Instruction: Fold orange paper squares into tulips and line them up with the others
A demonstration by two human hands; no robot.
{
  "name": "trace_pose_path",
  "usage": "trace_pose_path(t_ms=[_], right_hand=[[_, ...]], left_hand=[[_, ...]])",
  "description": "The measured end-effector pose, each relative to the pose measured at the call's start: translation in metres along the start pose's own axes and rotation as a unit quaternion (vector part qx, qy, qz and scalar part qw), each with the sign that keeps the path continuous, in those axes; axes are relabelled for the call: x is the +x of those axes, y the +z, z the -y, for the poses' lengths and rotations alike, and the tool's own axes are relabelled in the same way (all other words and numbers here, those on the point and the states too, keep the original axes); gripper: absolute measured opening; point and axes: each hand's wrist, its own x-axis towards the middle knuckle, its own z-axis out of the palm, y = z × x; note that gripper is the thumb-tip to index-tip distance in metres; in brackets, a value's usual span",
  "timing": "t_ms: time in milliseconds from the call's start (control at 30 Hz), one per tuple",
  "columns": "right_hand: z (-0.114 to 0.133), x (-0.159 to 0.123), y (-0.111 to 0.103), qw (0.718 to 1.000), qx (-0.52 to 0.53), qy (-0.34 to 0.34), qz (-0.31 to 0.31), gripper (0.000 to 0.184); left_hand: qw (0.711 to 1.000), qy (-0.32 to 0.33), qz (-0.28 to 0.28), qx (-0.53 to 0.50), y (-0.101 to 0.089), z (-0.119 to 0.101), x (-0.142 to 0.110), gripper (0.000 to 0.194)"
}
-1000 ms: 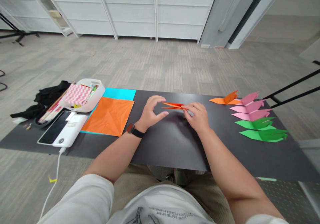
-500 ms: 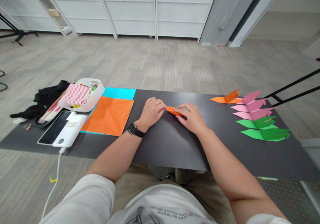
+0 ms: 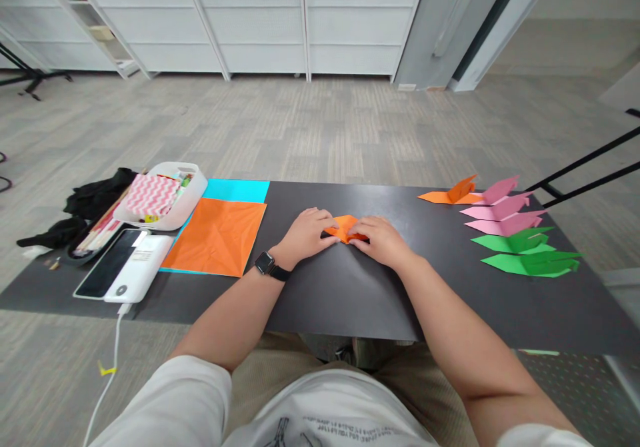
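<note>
Centrally, left hand (image 3: 308, 236) and right hand (image 3: 384, 240), each grip narrow on folded orange paper (image 3: 344, 226), orange sheet (image 3: 215, 235) at nine o'clock, green paper birds (image 3: 525, 264) at three.

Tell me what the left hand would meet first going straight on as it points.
The folded orange paper, which the left hand seems to be touching; beyond it comes the right hand, though exact depth is unclear.
</note>
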Motion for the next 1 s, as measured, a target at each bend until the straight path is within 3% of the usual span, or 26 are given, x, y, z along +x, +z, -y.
trace_pose_path(t_ms=[233,467,1000], right_hand=[[-0.003,0.000,-0.002,0.999,0.023,-0.012,-0.020,0.010],[-0.011,-0.001,0.005,0.999,0.013,0.004,-0.042,0.009],[-0.005,0.000,0.005,0.997,0.005,0.046,-0.055,0.012]], left_hand=[[1.000,0.008,0.028,-0.004,0.006,0.003,0.005,0.015],[1.000,-0.007,0.016,0.006,0.005,-0.003,0.004,0.020],[0.998,-0.063,0.000,0.000,0.011,-0.009,0.010,0.020]])
